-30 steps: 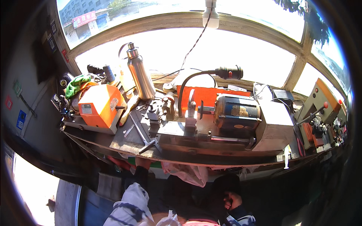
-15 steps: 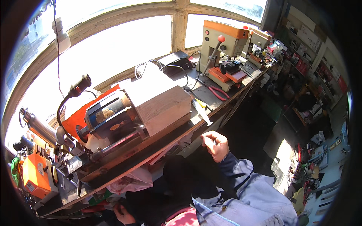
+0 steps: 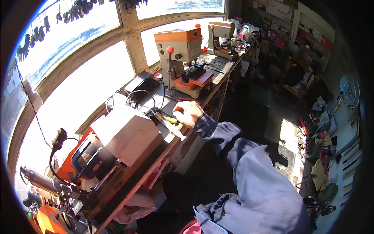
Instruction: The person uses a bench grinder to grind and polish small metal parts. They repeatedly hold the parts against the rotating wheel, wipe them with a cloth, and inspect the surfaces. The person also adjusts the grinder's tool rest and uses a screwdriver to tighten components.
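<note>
My right hand (image 3: 188, 114), in a dark blue sleeve, is over the bench's front edge, fingers curled toward the thumb; whatever they may hold is unclear. Red-handled pliers (image 3: 187, 99) lie just beyond it, partly hidden. Beside the fingers are a yellow-handled tool (image 3: 170, 119) and a pale syringe-like tool (image 3: 171, 128). A pale block-shaped housing (image 3: 130, 136) stands left of the hand, adjoining a motorised machine (image 3: 89, 156). My left hand is out of sight.
A beige-and-orange machine with a red lever knob (image 3: 177, 43) and a similar smaller one (image 3: 221, 31) stand farther along the bench beside the windows. An orange machine (image 3: 50, 218) is at lower left. Shelves (image 3: 280, 23), a fan (image 3: 348, 89) and cluttered tools line the right.
The view has swung rightward along the bench. My right hand has risen from below the bench and reached forward to the tools beside the pliers; my left hand has dropped out of view.
</note>
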The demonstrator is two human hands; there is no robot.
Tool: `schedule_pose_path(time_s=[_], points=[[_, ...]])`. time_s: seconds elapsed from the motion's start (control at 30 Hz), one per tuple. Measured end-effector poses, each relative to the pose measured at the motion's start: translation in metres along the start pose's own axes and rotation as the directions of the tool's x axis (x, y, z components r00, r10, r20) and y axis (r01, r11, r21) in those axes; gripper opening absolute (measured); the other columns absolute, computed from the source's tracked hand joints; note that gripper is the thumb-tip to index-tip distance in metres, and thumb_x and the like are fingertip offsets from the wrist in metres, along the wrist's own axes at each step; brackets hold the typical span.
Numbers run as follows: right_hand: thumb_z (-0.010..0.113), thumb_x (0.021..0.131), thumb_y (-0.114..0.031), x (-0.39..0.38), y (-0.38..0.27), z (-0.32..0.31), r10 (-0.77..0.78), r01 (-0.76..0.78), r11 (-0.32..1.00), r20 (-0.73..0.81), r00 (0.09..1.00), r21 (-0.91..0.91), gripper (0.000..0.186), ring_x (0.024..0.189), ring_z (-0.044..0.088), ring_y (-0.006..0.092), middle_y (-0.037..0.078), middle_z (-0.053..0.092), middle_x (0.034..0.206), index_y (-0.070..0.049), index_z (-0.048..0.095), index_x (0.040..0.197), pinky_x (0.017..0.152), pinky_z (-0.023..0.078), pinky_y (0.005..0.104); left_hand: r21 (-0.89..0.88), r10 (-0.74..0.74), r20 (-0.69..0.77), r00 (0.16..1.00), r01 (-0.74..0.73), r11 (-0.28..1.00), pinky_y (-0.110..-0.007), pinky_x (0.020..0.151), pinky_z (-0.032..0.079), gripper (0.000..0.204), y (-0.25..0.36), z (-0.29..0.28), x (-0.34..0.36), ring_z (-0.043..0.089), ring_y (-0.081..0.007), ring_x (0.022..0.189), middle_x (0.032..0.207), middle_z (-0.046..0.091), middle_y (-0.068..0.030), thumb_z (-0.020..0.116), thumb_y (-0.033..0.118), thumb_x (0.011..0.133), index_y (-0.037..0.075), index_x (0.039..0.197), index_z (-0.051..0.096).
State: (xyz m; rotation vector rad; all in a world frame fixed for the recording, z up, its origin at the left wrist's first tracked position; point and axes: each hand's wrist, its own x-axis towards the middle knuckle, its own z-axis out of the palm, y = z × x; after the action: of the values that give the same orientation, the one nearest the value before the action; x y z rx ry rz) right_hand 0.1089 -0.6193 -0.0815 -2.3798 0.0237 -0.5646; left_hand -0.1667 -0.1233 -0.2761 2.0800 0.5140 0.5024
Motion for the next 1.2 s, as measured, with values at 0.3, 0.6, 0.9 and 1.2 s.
schedule_pose_path(time_s=[0.3,0.6,0.9,1.2], points=[[0.07,0.085,-0.021,0.014,0.016,0.002,0.082,-0.085,0.996,0.091,0.992,0.028,0.022,0.087,0.075,0.0256,0.013,0.077,0.094,-0.003,0.074,0.098,0.082,0.058,0.0359,0.024,0.145,0.004,0.989,-0.145,0.989,-0.04,0.098,0.052,0.035,-0.001,-0.012,-0.012,0.067,-0.0319,0.111,0.123,0.07,-0.0208,0.06,0.019,0.104,-0.003,0.131,0.063],[0.071,0.084,-0.02,0.013,0.042,0.001,0.096,-0.102,0.992,0.079,0.992,0.07,0.023,0.088,0.074,0.0264,0.014,0.077,0.092,-0.003,0.075,0.097,0.081,0.057,0.0383,0.013,0.093,0.079,0.992,-0.095,0.995,-0.04,0.095,0.053,0.036,0.001,-0.009,-0.015,0.066,-0.0312,0.106,0.119,0.069,-0.0186,0.063,0.018,0.102,-0.002,0.132,0.06],[0.069,0.08,-0.016,0.057,0.019,0.029,-0.038,0.023,0.988,0.092,0.995,0.152,0.027,0.091,0.075,0.029,0.016,0.078,0.096,-0.007,0.078,0.103,0.084,0.058,0.0357,-0.15,-0.154,0.106,0.982,0.169,0.974,-0.038,0.093,0.053,0.032,-0.006,0.005,-0.009,0.065,-0.0283,0.102,0.114,0.069,-0.0154,0.064,0.017,0.101,0.0,0.129,0.062],[0.072,0.079,-0.02,0.097,0.005,0.058,0.057,-0.027,0.996,0.36,0.931,-0.09,0.028,0.1,0.073,0.0336,0.019,0.076,0.102,-0.008,0.08,0.103,0.092,0.056,0.0389,0.027,-0.021,0.154,0.988,0.017,0.999,-0.037,0.094,0.051,0.032,0.033,0.002,-0.024,0.064,-0.0275,0.104,0.114,0.069,-0.017,0.065,0.018,0.099,-0.001,0.125,0.064]])
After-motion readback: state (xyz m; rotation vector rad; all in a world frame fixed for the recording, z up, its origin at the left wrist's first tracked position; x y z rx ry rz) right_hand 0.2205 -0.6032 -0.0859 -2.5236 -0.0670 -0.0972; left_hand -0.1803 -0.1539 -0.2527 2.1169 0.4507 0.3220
